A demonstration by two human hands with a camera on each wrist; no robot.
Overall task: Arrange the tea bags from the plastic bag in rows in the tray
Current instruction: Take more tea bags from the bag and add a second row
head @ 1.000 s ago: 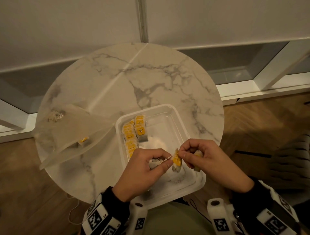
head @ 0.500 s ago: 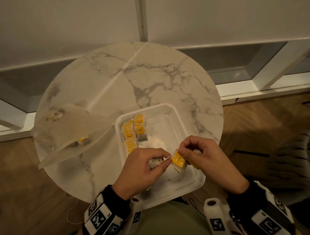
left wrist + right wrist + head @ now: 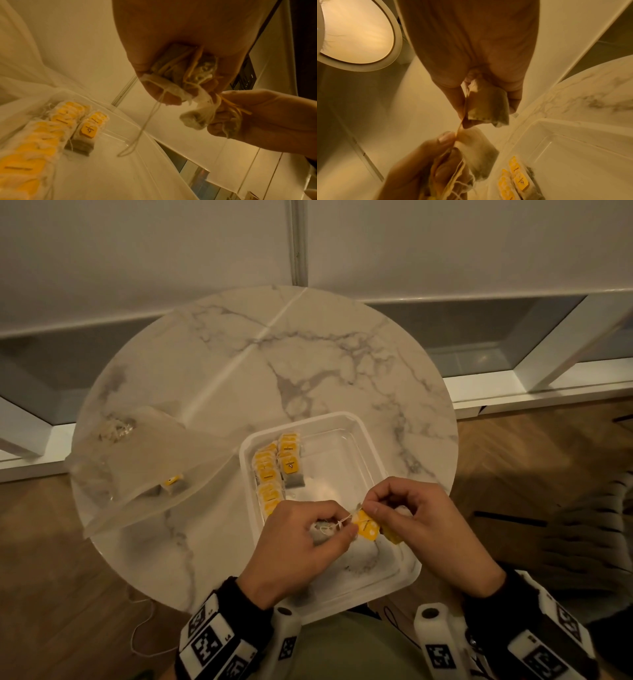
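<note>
Hands meet over the tray (image 3: 356,419) on the marble surface (image 3: 239,364) in the head view: left hand (image 3: 294,546) and right hand (image 3: 424,522) pinch tangled tea bags (image 3: 368,528), with rows (image 3: 274,470) already laid and the plastic bag (image 3: 137,470) lying left. Left wrist view shows left fingers (image 3: 163,93) curled round a bunch of bags. Right wrist view shows right fingers (image 3: 457,100) gripping one bag (image 3: 486,106).

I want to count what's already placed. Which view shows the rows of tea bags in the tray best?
The head view: both rows of tea bags show whole in the tray. Left wrist view blurs the near ones; right wrist view catches only a few.
</note>
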